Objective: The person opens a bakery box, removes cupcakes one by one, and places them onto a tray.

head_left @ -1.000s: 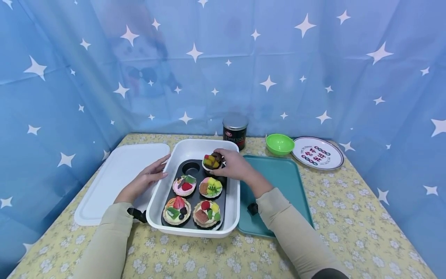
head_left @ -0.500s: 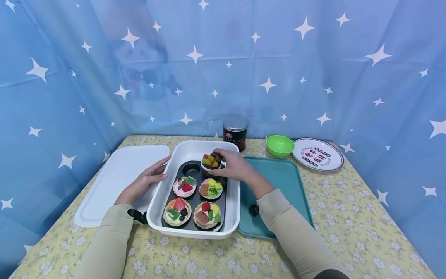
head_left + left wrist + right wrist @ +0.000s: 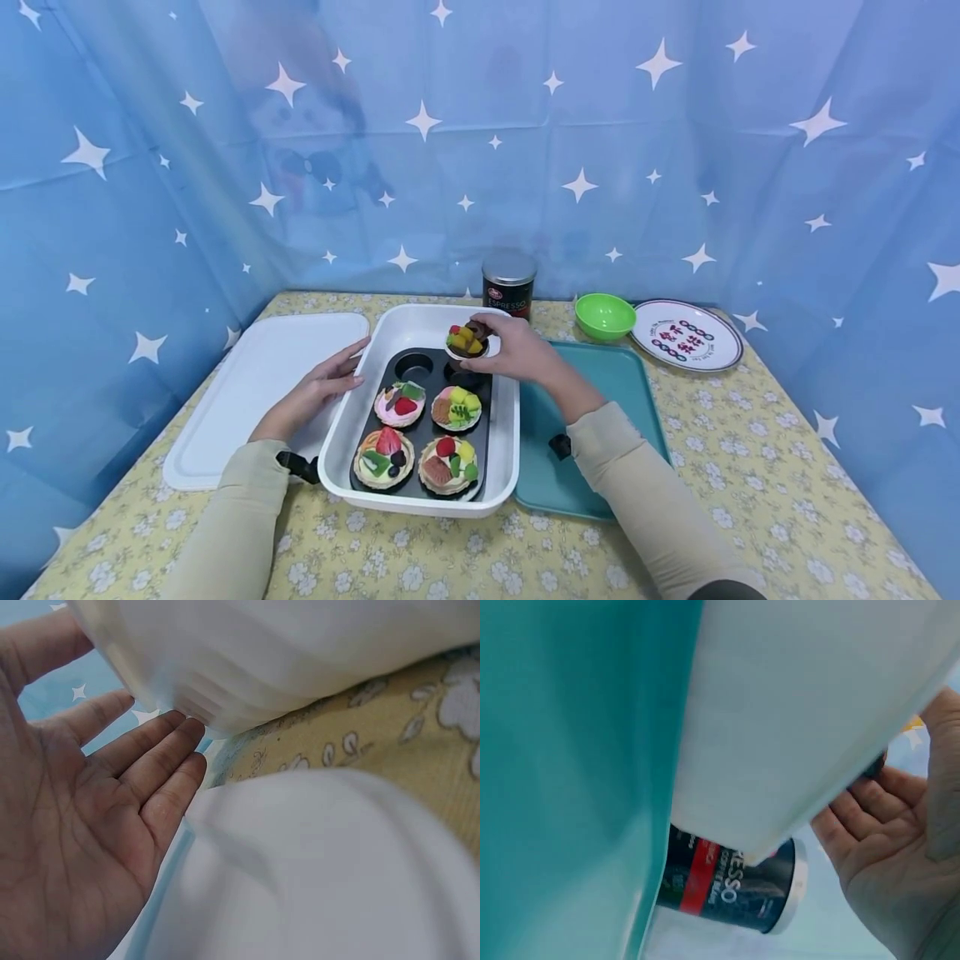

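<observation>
My right hand [image 3: 517, 348] pinches a dark fruit tart [image 3: 467, 342] with yellow and red toppings, above the back right cup of a black muffin pan [image 3: 429, 442]. The pan lies inside a deep white rectangular container [image 3: 491, 492]. Four cups' worth of detail aside, several other fruit tarts [image 3: 400, 405] sit in the pan's front and middle cups. My left hand [image 3: 311, 396] has its fingers extended against the container's left outer wall, as the left wrist view shows the fingertips [image 3: 191, 727] at that wall. In the right wrist view the container wall mostly hides the held tart.
A white lid-like board [image 3: 225, 417] lies at left, partly under my left hand. A teal tray [image 3: 600, 392] is on the right beneath my right forearm. Behind stand an espresso tin [image 3: 508, 283], a green bowl [image 3: 604, 317] and a printed plate [image 3: 687, 335].
My right hand has raised the dark fruit tart slightly and shifted it right, so more of the back right cup shows. My left hand stays in place.
</observation>
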{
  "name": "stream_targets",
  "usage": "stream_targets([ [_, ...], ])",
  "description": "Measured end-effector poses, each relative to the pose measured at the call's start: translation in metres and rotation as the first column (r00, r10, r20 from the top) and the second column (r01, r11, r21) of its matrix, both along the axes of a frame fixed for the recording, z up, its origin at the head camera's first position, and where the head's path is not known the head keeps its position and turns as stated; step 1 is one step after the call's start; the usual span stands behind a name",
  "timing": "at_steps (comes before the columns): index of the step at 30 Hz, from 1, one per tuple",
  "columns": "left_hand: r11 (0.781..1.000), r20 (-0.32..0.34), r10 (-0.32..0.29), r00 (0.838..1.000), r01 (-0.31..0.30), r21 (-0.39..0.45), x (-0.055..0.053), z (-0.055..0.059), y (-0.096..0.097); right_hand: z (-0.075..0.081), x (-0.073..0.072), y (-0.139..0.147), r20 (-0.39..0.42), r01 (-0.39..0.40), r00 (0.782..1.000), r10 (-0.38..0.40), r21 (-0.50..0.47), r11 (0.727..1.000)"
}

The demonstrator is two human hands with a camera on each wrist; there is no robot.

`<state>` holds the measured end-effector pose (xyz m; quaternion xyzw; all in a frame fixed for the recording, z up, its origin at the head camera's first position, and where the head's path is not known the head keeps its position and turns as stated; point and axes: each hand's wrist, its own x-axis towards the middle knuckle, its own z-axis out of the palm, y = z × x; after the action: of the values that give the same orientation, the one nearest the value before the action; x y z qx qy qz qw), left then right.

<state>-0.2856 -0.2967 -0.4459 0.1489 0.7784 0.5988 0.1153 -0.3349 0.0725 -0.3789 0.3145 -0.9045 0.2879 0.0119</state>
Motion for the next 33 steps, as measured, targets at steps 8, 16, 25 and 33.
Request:
stream_targets([
  [8,1.0,0.001,0.001,1.0,-0.001,-0.003,0.0,-0.001,0.001,0.006,-0.001,0.02,0.014,0.052,0.999,-0.052,-0.013,0.999],
  [16,1.0,-0.002,0.008,1.0,-0.008,-0.007,0.001,0.0,0.0,0.009,-0.004,0.038,0.011,0.09,0.996,-0.09,-0.004,0.996],
  [25,1.0,-0.01,-0.012,1.0,0.012,0.006,0.002,0.0,0.0,0.012,-0.006,0.049,0.005,0.116,0.993,-0.116,0.005,0.993],
  [33,0.999,-0.004,-0.017,1.0,0.017,0.029,0.001,0.001,-0.001,0.015,-0.008,0.062,0.008,0.125,0.992,-0.125,-0.031,0.992],
])
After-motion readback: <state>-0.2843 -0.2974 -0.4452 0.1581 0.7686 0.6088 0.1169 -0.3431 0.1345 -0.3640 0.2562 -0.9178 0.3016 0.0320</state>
